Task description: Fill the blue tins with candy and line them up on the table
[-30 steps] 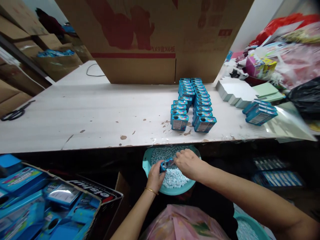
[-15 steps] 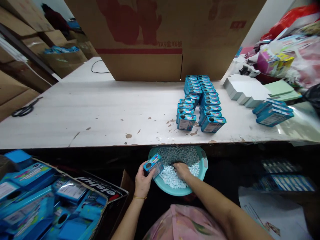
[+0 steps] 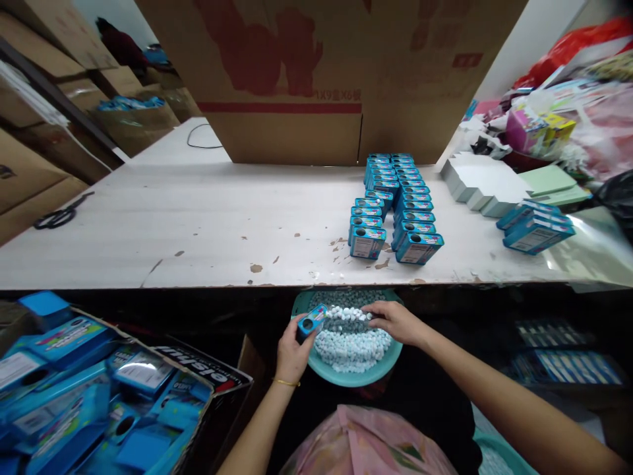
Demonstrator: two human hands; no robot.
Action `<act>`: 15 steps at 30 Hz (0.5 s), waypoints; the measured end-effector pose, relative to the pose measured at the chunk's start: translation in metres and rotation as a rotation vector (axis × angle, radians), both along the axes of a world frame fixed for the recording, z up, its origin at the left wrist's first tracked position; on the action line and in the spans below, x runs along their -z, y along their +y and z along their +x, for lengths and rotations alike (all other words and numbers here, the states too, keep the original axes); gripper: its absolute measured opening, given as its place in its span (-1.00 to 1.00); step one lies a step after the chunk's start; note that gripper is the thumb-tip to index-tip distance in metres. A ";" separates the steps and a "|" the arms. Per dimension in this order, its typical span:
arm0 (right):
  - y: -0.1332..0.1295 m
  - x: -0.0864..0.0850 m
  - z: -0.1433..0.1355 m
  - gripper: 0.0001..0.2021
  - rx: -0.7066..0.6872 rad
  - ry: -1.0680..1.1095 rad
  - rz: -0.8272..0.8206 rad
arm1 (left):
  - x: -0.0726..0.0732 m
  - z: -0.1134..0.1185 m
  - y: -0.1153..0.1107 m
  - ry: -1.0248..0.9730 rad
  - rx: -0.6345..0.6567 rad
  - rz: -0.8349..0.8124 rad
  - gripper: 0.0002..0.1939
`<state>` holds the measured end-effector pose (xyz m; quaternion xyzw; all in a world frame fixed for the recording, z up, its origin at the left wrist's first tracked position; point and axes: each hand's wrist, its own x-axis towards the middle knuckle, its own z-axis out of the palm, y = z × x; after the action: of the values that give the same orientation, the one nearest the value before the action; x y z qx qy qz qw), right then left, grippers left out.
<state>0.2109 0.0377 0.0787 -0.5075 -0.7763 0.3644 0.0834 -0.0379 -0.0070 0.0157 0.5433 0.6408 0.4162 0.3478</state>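
Tilted over the left side of a turquoise basin (image 3: 346,378), a small blue box (image 3: 312,320) is held in my left hand (image 3: 293,353). My right hand (image 3: 399,322) is above the basin's right side, fingers closed at the end of a long heap of white pellets (image 3: 349,315). What carries this heap is too unclear to make out; its left end meets the box. More white pellets (image 3: 351,349) lie in the basin below. Two rows of similar blue boxes (image 3: 367,243) stand on the white table (image 3: 222,224).
An open carton of blue boxes (image 3: 64,389) is at the lower left. A large cardboard box (image 3: 297,132) stands at the table's back. Scissors (image 3: 62,216) lie left; white card stacks (image 3: 487,181) and more blue boxes (image 3: 537,227) sit right. A person (image 3: 121,45) is far behind.
My right hand has risen out of the pellets and moved right, and a raised heap of pellets now spans to the box. My left hand has shifted slightly right with the box.
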 end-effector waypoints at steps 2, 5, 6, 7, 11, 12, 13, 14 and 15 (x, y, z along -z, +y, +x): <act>0.001 -0.026 -0.005 -0.68 -0.081 -0.099 0.044 | 0.003 0.012 0.002 0.087 0.069 0.014 -0.64; -0.001 -0.050 -0.017 -0.72 -0.186 -0.301 0.147 | 0.005 0.024 0.002 0.156 0.138 0.053 -0.61; -0.003 -0.054 -0.021 -0.75 -0.213 -0.374 0.190 | 0.005 0.027 0.001 0.170 0.153 0.071 -0.61; -0.005 -0.057 -0.026 -0.78 -0.241 -0.442 0.232 | 0.006 0.028 0.000 0.183 0.166 0.087 -0.60; -0.015 -0.059 -0.042 -0.85 -0.338 -0.566 0.393 | 0.007 0.028 -0.004 0.220 0.205 0.105 -0.59; -0.017 -0.059 -0.046 -0.85 -0.349 -0.571 0.424 | 0.008 0.028 -0.004 0.221 0.205 0.105 -0.59; -0.019 -0.060 -0.049 -0.85 -0.356 -0.573 0.444 | 0.009 0.028 -0.004 0.219 0.204 0.107 -0.60; -0.020 -0.061 -0.050 -0.85 -0.362 -0.573 0.456 | 0.009 0.028 -0.003 0.212 0.203 0.111 -0.60; -0.021 -0.063 -0.051 -0.84 -0.368 -0.573 0.460 | 0.009 0.028 -0.003 0.201 0.202 0.114 -0.60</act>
<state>0.1600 0.0168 0.1415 -0.4092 -0.9072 0.0340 -0.0912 -0.0098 -0.0099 0.0069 0.6628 0.5899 0.3585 0.2903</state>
